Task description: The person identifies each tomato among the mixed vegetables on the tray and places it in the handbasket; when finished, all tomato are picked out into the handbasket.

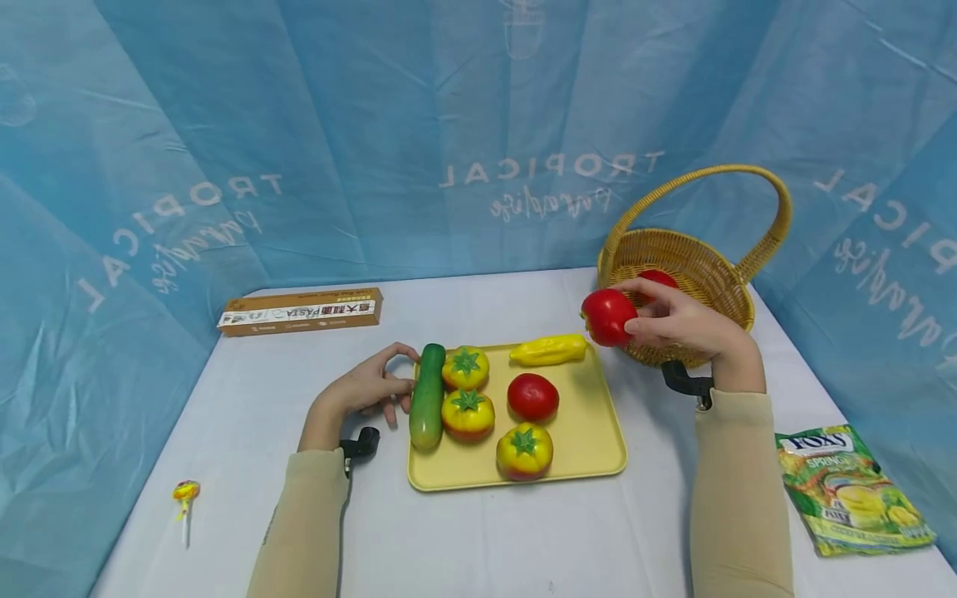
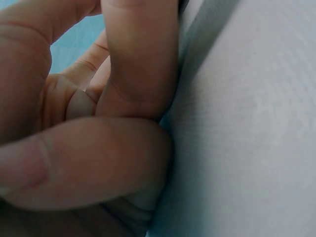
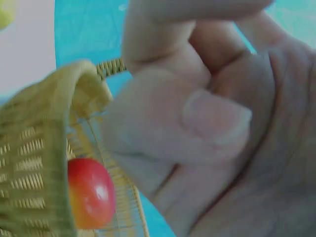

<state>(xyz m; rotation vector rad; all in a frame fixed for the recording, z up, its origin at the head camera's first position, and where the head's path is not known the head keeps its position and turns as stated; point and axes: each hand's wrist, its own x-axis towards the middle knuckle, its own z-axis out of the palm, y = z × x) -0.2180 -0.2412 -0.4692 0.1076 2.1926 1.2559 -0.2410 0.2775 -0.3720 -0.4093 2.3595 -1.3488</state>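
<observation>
My right hand [image 1: 688,325] pinches a round red fruit [image 1: 610,317] between thumb and fingers, between the tray and the wicker basket [image 1: 728,286]. That held fruit is hidden in the right wrist view. Another red fruit [image 3: 91,192] lies inside the basket. My left hand [image 1: 366,386] rests at the tray's left edge with loosely bent fingers, fingertips right at the green cucumber [image 1: 428,399]. The yellow tray [image 1: 586,440] also bears a yellow pepper-like piece [image 1: 549,350], a red fruit [image 1: 532,397] and three yellow-red fruits with green leaves, one at the front [image 1: 525,451].
A long pasta box [image 1: 302,311] lies at the back left. To the front left is a lollipop [image 1: 185,507]. A green Fox's candy bag [image 1: 852,490] lies at the right edge of the white table. The basket's tall handle [image 1: 703,172] arches above it. Blue curtains hang behind.
</observation>
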